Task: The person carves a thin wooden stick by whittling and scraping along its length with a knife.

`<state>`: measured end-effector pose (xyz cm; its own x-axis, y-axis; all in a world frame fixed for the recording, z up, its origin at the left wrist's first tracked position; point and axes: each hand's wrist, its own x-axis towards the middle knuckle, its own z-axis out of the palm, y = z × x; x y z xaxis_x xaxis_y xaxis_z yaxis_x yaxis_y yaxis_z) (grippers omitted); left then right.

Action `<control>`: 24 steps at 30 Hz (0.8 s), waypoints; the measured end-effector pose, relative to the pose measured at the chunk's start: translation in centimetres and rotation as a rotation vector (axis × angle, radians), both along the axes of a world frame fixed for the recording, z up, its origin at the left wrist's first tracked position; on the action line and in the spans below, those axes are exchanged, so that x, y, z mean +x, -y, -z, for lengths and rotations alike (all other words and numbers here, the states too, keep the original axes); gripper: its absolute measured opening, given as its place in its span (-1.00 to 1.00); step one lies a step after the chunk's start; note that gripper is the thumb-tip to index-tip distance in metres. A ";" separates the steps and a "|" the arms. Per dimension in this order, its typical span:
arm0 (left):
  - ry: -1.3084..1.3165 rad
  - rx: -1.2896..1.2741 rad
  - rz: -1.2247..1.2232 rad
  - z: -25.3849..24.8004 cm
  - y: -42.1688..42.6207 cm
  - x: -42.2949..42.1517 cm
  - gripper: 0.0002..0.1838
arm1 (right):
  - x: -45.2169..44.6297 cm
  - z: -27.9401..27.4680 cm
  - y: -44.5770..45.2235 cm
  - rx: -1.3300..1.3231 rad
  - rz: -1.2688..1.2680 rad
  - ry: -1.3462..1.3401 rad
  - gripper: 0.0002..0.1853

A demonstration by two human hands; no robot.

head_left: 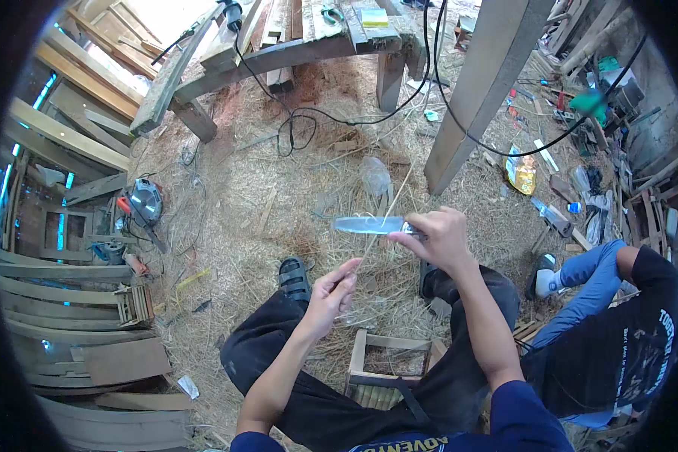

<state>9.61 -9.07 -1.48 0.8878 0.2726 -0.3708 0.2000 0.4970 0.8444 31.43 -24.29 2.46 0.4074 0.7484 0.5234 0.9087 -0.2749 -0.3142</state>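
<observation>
My right hand (pixel 438 235) is closed around the handle of a knife (pixel 368 224), whose broad blade points left. A thin pale strip of wood or cane (pixel 401 188) runs slantwise under the blade, its far end up and to the right. The near end of that strip is pinched between the thumb and fingers of my left hand (pixel 334 292). Where blade and strip cross, a fine curled shaving (pixel 364 218) shows. Both hands are in front of my knees, above a floor strewn with shavings.
A wooden workbench (pixel 279 56) stands ahead, with a black cable (pixel 339 120) trailing from it. A post (pixel 490 98) rises at right. A circular saw (pixel 145 202) lies left. A low wooden frame (pixel 358 354) is between my legs. Another person (pixel 610 331) sits close on my right.
</observation>
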 end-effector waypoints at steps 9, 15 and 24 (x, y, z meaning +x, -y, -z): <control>0.078 -0.118 -0.013 -0.9 0.9 2.0 -0.69 | -1.3 -0.4 -0.5 0.084 -0.117 -0.057 -0.57; 0.160 0.049 -0.098 -3.5 1.6 4.2 -0.73 | -1.5 -0.9 -1.7 0.070 -0.103 -0.072 -0.58; 0.158 -0.108 -0.107 -3.0 0.6 4.2 -0.66 | -2.2 -0.6 -1.8 0.061 -0.158 -0.131 -0.58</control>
<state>13.79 -9.65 1.48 0.9056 0.3342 -0.2613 0.0106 0.5979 0.8015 29.24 -22.46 3.09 0.3546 0.7772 0.5199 0.8894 -0.1088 -0.4441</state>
